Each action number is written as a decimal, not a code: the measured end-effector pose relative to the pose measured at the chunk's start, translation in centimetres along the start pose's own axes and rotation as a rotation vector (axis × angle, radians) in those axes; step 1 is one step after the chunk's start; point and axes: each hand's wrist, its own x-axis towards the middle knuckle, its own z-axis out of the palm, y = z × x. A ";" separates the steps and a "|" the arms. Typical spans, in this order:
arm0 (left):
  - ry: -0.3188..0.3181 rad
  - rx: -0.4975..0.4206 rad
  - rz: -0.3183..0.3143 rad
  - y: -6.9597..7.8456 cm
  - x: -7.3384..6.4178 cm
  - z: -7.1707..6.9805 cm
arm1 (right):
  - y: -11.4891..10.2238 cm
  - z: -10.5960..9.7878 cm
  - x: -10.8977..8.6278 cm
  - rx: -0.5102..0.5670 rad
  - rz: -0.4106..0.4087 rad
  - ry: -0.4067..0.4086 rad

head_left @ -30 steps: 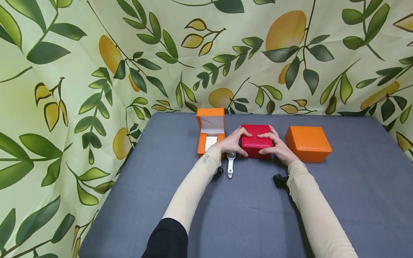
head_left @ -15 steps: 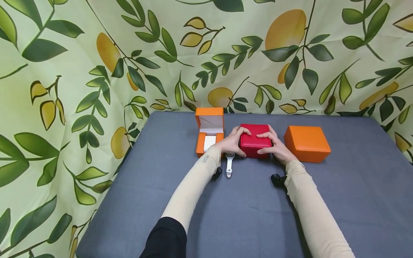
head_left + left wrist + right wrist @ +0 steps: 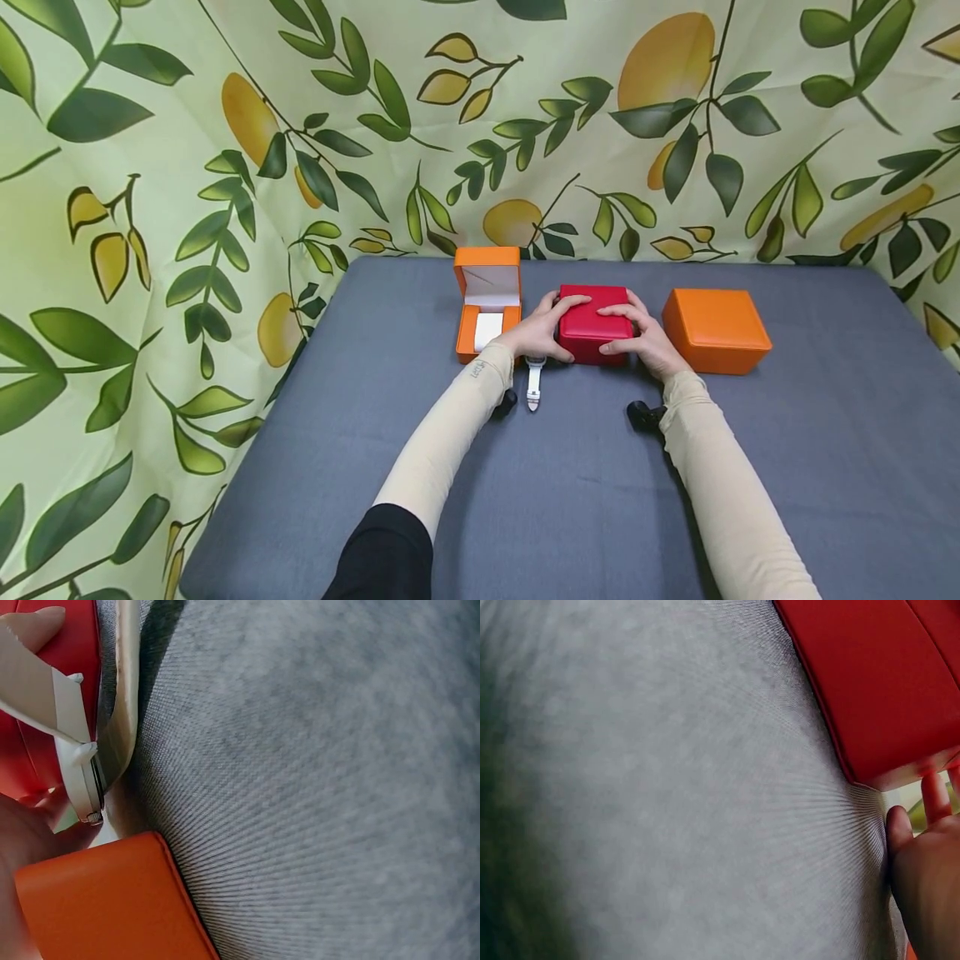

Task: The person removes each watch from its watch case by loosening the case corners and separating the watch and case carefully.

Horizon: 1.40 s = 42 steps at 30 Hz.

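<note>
A closed red box [image 3: 588, 327] sits on the table between both hands. My left hand [image 3: 542, 332] grips its left side, fingers reaching over the top and thumb low at the front. My right hand [image 3: 651, 343] holds the right side, with fingertips on the top and front. Just left of the red box lies a wristwatch [image 3: 533, 390] with a white strap; the left hand partly hides it in the head view. In the left wrist view the watch [image 3: 81, 769] shows its case edge-on, beside the red box [image 3: 71, 634].
An orange box [image 3: 467, 327] stands with its lid up at the left, a white cushion [image 3: 487, 328] inside. To the right is a closed orange box [image 3: 716, 329]. Grey cloth covers the table [image 3: 577, 483], and a leaf-patterned curtain [image 3: 420, 125] hangs behind it.
A left finger has straightened and slid farther over the red box's top. The right hand keeps its hold, and the boxes and watch stay in place.
</note>
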 end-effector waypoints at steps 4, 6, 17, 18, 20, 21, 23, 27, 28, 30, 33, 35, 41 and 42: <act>0.004 -0.014 -0.007 -0.1 0.0 0.0 | 0.0 0.0 0.3 0.012 0.003 0.007; 0.000 -0.011 -0.005 -0.1 0.1 0.0 | 0.0 -0.1 0.4 0.014 0.006 0.006; 0.005 0.051 -0.001 -0.3 0.2 0.2 | 0.2 -0.1 0.8 0.030 -0.001 0.045; 0.008 0.051 -0.002 -0.3 0.2 0.2 | 0.1 -0.1 0.8 0.026 -0.001 0.053; 0.015 0.050 -0.001 -0.3 0.1 0.1 | -0.3 -0.1 0.9 0.020 0.001 0.067; 0.018 0.046 -0.001 -0.2 0.1 0.1 | -0.5 -0.1 1.0 0.020 0.005 0.074; 0.021 0.039 -0.003 -0.2 0.0 0.0 | -0.9 0.0 1.1 0.021 0.017 0.088; 0.016 0.033 -0.004 0.0 0.0 -0.1 | -1.3 0.3 1.4 0.070 0.028 0.125; 0.013 0.034 -0.006 0.0 0.1 -0.1 | -1.4 0.3 1.4 0.083 0.026 0.136; 0.008 0.035 -0.010 0.0 0.1 -0.1 | -1.5 0.4 1.6 0.107 0.025 0.159; 0.007 0.034 -0.015 0.0 0.1 -0.2 | -1.7 0.6 1.9 0.144 0.039 0.201; 0.008 0.035 -0.016 0.1 0.1 -0.2 | -1.9 0.7 2.0 0.163 0.064 0.233; 0.017 0.040 -0.007 0.0 0.2 0.0 | -2.8 1.0 2.3 0.214 0.164 0.335; 0.018 0.035 -0.007 0.0 0.2 0.0 | -2.9 1.0 2.3 0.212 0.183 0.346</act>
